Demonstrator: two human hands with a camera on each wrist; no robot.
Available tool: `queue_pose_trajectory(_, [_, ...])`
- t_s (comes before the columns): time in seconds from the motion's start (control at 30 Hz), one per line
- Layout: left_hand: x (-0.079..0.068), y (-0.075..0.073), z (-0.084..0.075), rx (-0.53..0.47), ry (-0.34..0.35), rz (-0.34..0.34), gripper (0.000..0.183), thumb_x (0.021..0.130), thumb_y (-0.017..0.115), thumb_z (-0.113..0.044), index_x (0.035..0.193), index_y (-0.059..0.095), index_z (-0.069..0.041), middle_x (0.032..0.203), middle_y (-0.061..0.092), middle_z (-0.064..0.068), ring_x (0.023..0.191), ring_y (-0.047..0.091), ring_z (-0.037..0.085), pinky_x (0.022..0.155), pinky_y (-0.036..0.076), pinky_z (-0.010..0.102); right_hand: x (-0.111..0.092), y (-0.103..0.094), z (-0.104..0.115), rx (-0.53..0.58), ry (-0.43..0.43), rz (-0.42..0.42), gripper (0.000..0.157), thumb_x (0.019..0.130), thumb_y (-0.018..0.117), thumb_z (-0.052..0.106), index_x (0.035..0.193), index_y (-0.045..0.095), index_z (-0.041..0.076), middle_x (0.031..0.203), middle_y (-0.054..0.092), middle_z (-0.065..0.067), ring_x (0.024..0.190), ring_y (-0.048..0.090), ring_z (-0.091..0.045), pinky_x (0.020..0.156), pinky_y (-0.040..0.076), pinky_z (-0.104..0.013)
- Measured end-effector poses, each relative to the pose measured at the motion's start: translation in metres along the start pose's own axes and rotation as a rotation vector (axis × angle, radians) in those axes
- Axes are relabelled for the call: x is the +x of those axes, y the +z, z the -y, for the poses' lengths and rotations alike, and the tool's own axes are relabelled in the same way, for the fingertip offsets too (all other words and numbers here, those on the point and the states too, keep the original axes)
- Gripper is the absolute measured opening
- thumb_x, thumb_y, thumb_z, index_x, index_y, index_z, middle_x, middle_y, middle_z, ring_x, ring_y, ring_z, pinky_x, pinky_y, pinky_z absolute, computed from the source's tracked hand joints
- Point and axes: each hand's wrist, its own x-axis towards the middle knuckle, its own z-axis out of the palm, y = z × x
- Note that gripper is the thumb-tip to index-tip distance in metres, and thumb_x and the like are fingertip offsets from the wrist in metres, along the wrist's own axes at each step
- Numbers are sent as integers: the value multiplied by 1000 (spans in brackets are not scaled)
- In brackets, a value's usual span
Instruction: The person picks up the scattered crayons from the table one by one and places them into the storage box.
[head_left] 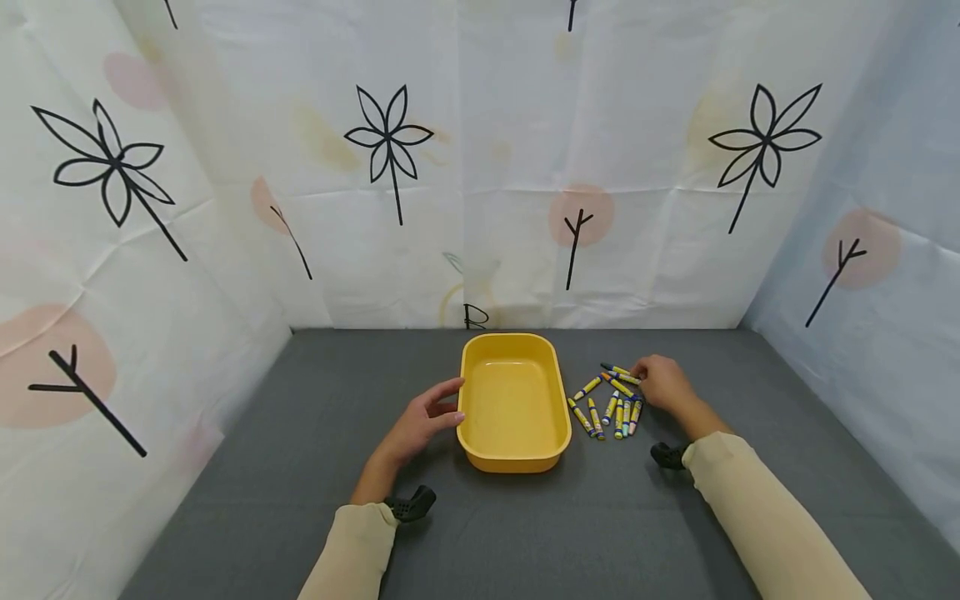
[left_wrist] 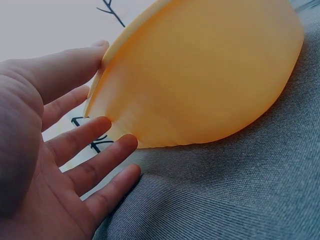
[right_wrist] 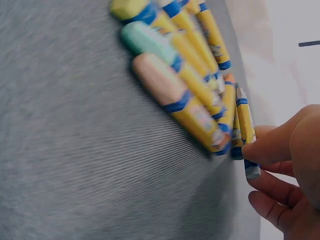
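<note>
A yellow plastic tub [head_left: 514, 454] with a rounded rim stands in the middle of the grey table. My left hand [head_left: 417, 423] is at its left side, thumb touching the rim and the other fingers loosely spread by the outer wall [left_wrist: 215, 75]. Right of the tub lie several crayons [head_left: 618, 417] in yellow wrappers with blue bands. Over the far right of this group, my right hand [head_left: 664, 384] pinches one crayon [right_wrist: 246, 120] between thumb and fingers. That crayon has a greyish tip. In the right wrist view, a peach crayon [right_wrist: 160, 80] and a green crayon [right_wrist: 147, 40] lie nearby.
The grey cloth-covered table [head_left: 315, 517] reaches to white patterned curtains [head_left: 510, 275] at the back and sides. Each wrist wears a black camera mount, one at the left wrist [head_left: 412, 504] and one at the right wrist [head_left: 667, 456].
</note>
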Motion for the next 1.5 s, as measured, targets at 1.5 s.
queue_pose_trajectory(1.5, [9,-2,36,6,25,-43,60,94,66,-24,149,42,-20,149,41,6,123,53,29,103,40,47,52,-4,133,114,-235,98,17,94,58,-2,108,68,-1,99,59,-12,89,54,-28,81,48,-43])
